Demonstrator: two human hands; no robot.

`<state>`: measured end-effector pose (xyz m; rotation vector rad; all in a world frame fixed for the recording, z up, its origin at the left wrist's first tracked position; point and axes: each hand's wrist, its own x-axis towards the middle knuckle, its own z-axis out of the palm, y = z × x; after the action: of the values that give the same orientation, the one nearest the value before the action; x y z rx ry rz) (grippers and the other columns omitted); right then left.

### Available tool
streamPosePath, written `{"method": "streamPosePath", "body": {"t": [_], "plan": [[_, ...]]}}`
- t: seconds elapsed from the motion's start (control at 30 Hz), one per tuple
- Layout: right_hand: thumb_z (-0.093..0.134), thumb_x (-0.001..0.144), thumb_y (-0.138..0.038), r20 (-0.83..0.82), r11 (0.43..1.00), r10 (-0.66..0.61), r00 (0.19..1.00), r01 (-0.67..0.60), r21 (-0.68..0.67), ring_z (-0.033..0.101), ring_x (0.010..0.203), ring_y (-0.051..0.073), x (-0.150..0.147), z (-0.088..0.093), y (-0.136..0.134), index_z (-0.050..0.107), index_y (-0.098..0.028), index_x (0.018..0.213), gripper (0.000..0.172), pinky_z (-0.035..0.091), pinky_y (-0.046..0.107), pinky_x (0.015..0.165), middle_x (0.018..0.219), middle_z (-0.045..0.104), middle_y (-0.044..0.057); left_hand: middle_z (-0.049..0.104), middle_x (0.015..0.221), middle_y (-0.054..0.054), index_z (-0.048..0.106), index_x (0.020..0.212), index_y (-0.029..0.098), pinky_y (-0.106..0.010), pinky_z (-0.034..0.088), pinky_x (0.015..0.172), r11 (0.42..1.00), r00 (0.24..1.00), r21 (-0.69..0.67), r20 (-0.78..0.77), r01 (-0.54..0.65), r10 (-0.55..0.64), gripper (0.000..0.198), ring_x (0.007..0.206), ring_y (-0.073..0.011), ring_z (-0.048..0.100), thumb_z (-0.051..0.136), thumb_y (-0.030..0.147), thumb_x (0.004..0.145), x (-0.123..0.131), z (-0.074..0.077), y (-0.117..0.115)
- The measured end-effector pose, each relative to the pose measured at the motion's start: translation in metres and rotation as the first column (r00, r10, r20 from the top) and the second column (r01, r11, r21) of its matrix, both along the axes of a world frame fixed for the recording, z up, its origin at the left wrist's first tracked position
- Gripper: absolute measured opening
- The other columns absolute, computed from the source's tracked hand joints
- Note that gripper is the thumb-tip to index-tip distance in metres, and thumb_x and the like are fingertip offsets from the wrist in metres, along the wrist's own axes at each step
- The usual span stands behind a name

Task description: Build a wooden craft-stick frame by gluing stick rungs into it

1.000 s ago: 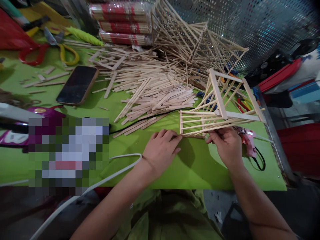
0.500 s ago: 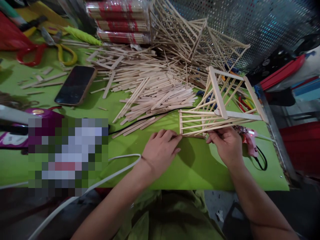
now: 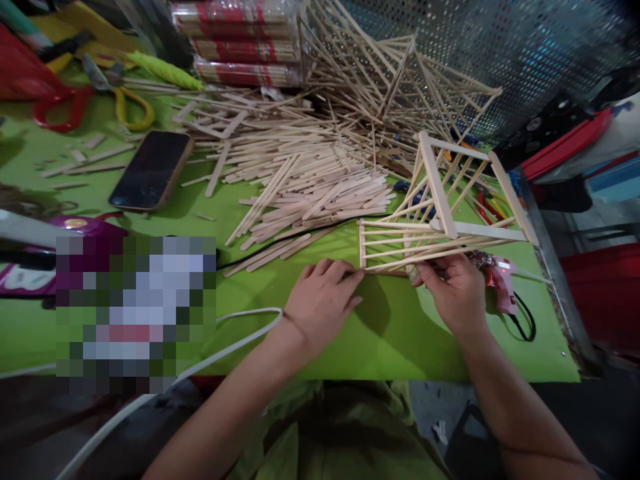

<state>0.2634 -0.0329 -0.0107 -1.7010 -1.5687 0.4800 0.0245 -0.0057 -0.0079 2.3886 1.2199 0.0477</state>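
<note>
A frame of thin round sticks and flat craft sticks [image 3: 440, 180] stands tilted on the green table, with a square of craft sticks at its raised right end. My right hand [image 3: 453, 290] is closed on its lower edge near the middle, thumb in front. At the frame's left lower corner, the index fingertip of my left hand [image 3: 325, 297] touches the wood. That hand's thumb sticks out apart from the frame, and its other fingers are bent and partly hidden. Just beyond my right hand lies a pink glue gun [image 3: 503, 287] with a small red light.
Loose craft sticks [image 3: 340, 193] are heaped behind my hands, with a larger stick structure [image 3: 400, 73] and wrapped stick bundles [image 3: 245, 47] further back. A phone [image 3: 153, 170], yellow-handled cutters [image 3: 133, 110] and a white cable [image 3: 225, 343] lie to the left. Part of the left side is pixelated.
The raised right end of the frame has shifted very slightly right and down with my right hand. My left hand stays in place.
</note>
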Motion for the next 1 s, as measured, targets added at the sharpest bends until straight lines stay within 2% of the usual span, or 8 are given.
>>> {"method": "streamPosePath", "body": {"t": [0.4,0.57,0.77,1.0], "plan": [[0.068,0.090,-0.041,-0.026,1.000,-0.024,0.999,0.024,-0.004,0.070,0.059,0.020,0.0004,-0.0031,0.0016,0.066,-0.021,0.093,0.020,0.059,0.035,0.063,0.067,0.071,0.001,0.064,0.129,-0.008,0.060,0.136,0.026,-0.044,0.048,0.098,1.000,1.000,-0.013,0.006,-0.013,0.013,0.038,0.120,-0.0279,0.056,0.059,0.026,0.097,-0.0007,-0.0018,-0.0013],[0.069,0.089,-0.040,-0.053,1.000,0.017,0.998,-0.018,-0.020,0.071,0.060,0.019,-0.0002,-0.0017,0.0015,0.067,-0.020,0.097,0.022,0.060,0.035,0.063,0.076,0.074,0.003,0.064,0.129,-0.008,0.061,0.135,0.025,-0.045,0.048,0.096,1.000,1.000,-0.013,-0.009,-0.007,0.006,0.038,0.118,-0.0284,0.056,0.059,0.026,0.097,0.0003,-0.0007,-0.0006],[0.070,0.088,-0.038,-0.048,1.000,-0.023,0.999,0.022,-0.016,0.071,0.060,0.020,0.0001,-0.0033,0.0015,0.068,-0.020,0.095,0.019,0.060,0.036,0.064,0.071,0.073,0.002,0.065,0.126,-0.008,0.061,0.135,0.027,-0.043,0.049,0.093,0.999,1.000,0.034,-0.001,-0.007,0.007,0.039,0.116,-0.0278,0.057,0.060,0.026,0.096,-0.0014,-0.0028,-0.0026],[0.068,0.090,-0.036,-0.058,1.000,0.000,0.998,-0.001,-0.011,0.070,0.059,0.019,-0.0015,-0.0018,0.0022,0.068,-0.021,0.094,0.016,0.060,0.035,0.063,0.068,0.072,0.001,0.065,0.125,-0.009,0.061,0.136,0.025,-0.043,0.049,0.090,0.998,1.000,0.063,0.027,-0.003,0.002,0.040,0.114,-0.0287,0.058,0.059,0.023,0.096,-0.0018,-0.0069,-0.0031]]}}
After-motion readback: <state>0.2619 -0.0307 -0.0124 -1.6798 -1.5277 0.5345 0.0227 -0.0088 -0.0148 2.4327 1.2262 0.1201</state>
